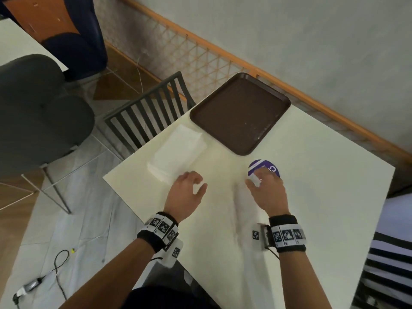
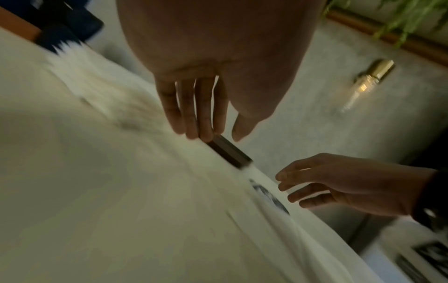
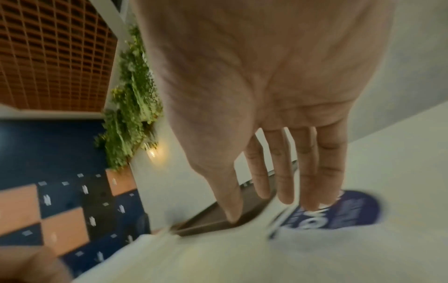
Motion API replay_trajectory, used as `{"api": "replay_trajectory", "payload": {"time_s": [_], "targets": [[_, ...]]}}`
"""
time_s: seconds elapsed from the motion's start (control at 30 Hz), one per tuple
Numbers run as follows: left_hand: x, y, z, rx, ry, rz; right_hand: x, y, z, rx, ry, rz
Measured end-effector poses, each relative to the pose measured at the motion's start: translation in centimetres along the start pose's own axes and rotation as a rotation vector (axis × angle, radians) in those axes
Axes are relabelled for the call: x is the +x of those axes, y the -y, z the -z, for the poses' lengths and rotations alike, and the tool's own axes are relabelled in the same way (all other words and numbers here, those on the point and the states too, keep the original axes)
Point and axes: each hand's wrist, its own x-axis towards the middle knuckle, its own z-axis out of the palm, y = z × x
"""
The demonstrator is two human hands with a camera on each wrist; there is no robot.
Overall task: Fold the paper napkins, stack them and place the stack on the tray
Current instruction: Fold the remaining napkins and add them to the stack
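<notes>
A cream-white square desk (image 1: 301,219) fills the lower right of the head view, set at an angle with one corner against a pale grey plaster wall (image 1: 312,41) that crosses the upper right. An orange wooden rail with a diamond lattice (image 1: 200,56) runs diagonally along the foot of that wall. Near the far corner of the desk, centre of the frame, lies a dark brown rectangular plastic tray (image 1: 239,113) with nothing on it but a few pale specks. Just to its left, apart from it, sits a stack of white paper napkins (image 1: 178,152), close to the desk's left edge. Below the tray lies a round purple and white sticker or coaster (image 1: 264,167).

The left hand (image 1: 186,192) hovers at the near corner of the napkin stack, fingers (image 2: 191,111) loosely apart and slightly curled, holding nothing. The right hand (image 1: 267,192) reaches over the purple disc, fingers (image 3: 308,168) nearly straight and close together; whether they touch the disc cannot be told through the blur.

A dark grey slatted metal chair (image 1: 147,114) stands against the desk's left edge, and a grey padded chair (image 1: 38,112) fills the left of the frame. The floor shows pale grey tiles (image 1: 73,230), with a black cable (image 1: 58,264) at the lower left. In the right wrist view, green hanging foliage (image 3: 130,107) and a lit wall lamp (image 3: 152,152) appear at centre left.
</notes>
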Motion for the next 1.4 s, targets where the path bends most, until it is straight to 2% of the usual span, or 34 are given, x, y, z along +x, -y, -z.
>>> {"api": "replay_trajectory", "payload": {"time_s": [0.1,0.17,0.23,0.37,0.43,0.5,0.63,0.67,0.73,0.8,0.87,0.93,1.07,1.17,1.27,1.4], "targets": [[-2.4,-1.8,-4.0,0.098,0.176,0.056,-1.7,-5.3,1.1,-0.203,0.103,-0.147],[-3.7,-2.7,-6.3,0.248,0.231,0.071,-3.0,-7.6,1.1,-0.257,0.152,-0.203],[-4.4,-3.6,-7.9,0.291,0.259,0.094,-3.8,-9.2,0.7,-0.171,0.180,-0.249],[-3.9,-4.2,-9.1,0.146,0.296,0.133,-5.2,-11.0,-0.1,-0.044,0.173,-0.229],[-3.5,-4.1,-9.2,0.097,0.319,0.106,-5.8,-11.0,0.3,0.054,0.111,-0.207],[-3.3,-3.9,-9.1,0.065,0.284,0.081,-6.5,-10.5,0.9,0.175,0.075,-0.207],[-4.3,-4.2,-8.9,-0.080,0.061,-0.068,-7.9,-8.3,2.5,0.595,-0.003,-0.249],[-4.8,-4.5,-8.7,-0.180,0.069,-0.078,-7.9,-7.6,2.7,0.684,-0.008,-0.246],[-5.6,-5.2,-8.3,-0.347,0.205,-0.032,-7.3,-6.4,2.8,0.836,-0.010,-0.248],[-6.1,-5.6,-7.9,-0.371,0.321,0.013,-6.2,-5.0,2.6,0.961,-0.016,-0.284],[-6.3,-5.6,-7.6,-0.306,0.327,0.047,-5.0,-3.9,2.3,1.010,-0.027,-0.319],[-6.3,-5.8,-7.7,-0.242,0.261,0.060,-3.8,-3.4,1.7,1.023,-0.026,-0.330],[-6.0,-5.6,-8.4,-0.158,0.154,0.097,-2.2,-4.2,0.8,0.885,-0.048,-0.327],[-5.5,-4.6,-9.0,-0.095,0.187,0.091,-1.8,-5.6,0.5,0.458,-0.145,-0.188],[-5.3,-3.7,-9.7,0.024,0.191,0.024,-1.3,-7.0,-0.5,0.102,-0.031,-0.187],[-5.7,-4.0,-10.0,0.187,0.118,-0.067,-0.7,-7.6,-1.2,0.015,0.125,-0.213]]}}
